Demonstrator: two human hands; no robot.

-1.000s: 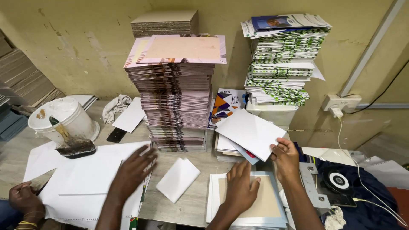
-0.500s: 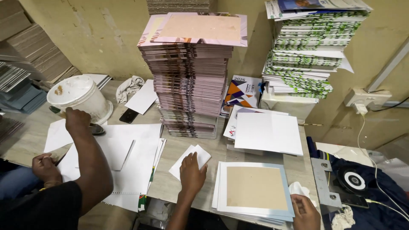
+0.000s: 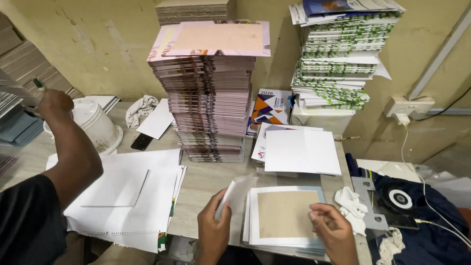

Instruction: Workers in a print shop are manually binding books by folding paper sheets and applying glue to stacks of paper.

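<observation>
My left hand (image 3: 213,230) grips a small white sheet (image 3: 236,190) by its lower edge and holds it tilted up, just left of a stack of white-edged boards with a brown card face (image 3: 287,213). My right hand (image 3: 333,226) hovers over the stack's right front corner with loosely curled fingers and nothing in it. A white cloth (image 3: 351,206) lies just right of the stack.
A co-worker's arm (image 3: 73,152) reaches from the left and holds a brush (image 3: 38,84) above a white bucket (image 3: 98,125). Large white sheets (image 3: 130,196) lie at the left. A tall pink stack (image 3: 211,93), a pile of green-printed booklets (image 3: 336,64) and more white sheets (image 3: 301,152) stand behind.
My left hand has picked the small white sheet off the table and raised it. My right hand has come up over the stack's corner. The co-worker has lifted the brush from the bucket.
</observation>
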